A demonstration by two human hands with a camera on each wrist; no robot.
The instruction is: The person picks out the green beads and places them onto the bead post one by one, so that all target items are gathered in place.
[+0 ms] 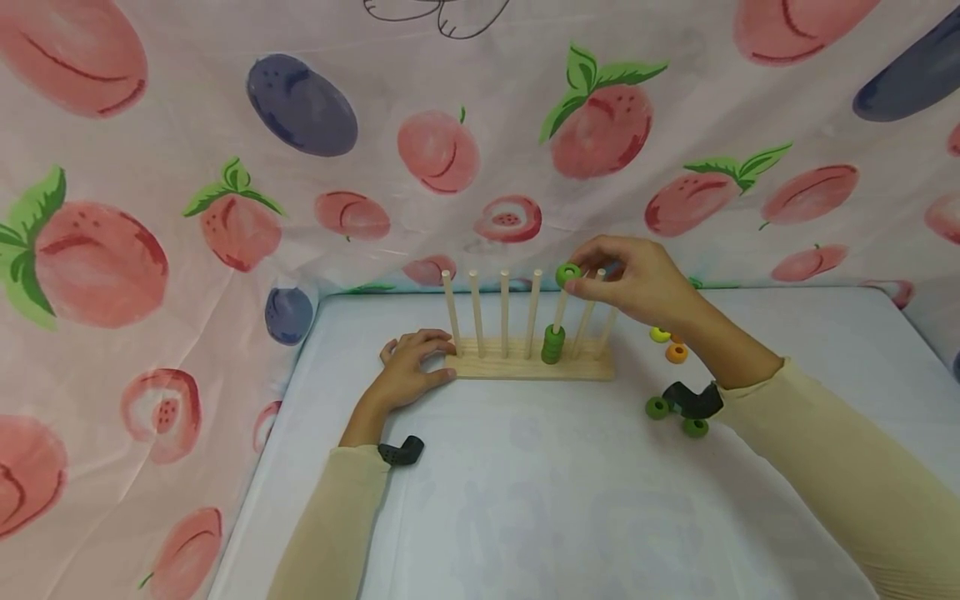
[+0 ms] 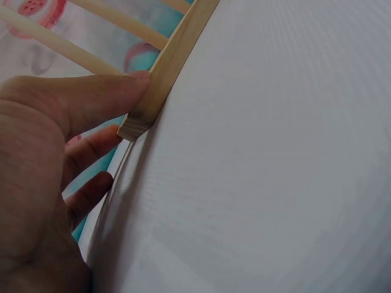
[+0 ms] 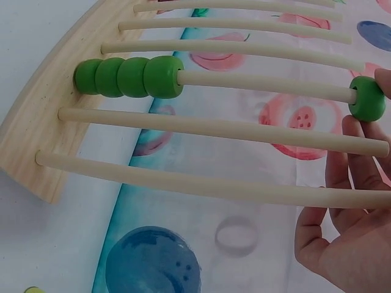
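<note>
A wooden peg stand point(image 1: 529, 367) with several upright pegs sits on the table. Several green beads point(image 1: 552, 345) are stacked at the foot of the third peg from the right. At the top of that same peg, my right hand point(image 1: 637, 275) pinches another green bead point(image 3: 367, 99); the peg's tip sits in its hole. My left hand point(image 1: 408, 367) grips the left end of the stand, its thumb point(image 2: 110, 101) on the base point(image 2: 174, 58) and other fingers behind. Fingers of the right hand pass behind the neighbouring pegs.
Loose green beads point(image 1: 657, 407) lie right of the stand, near the right wrist's black camera mount point(image 1: 693, 401). Farther back are an orange bead point(image 1: 677, 354) and a yellow bead point(image 1: 660, 334), partly under the right forearm. A fruit-print cloth point(image 1: 450, 75) hangs behind the table.
</note>
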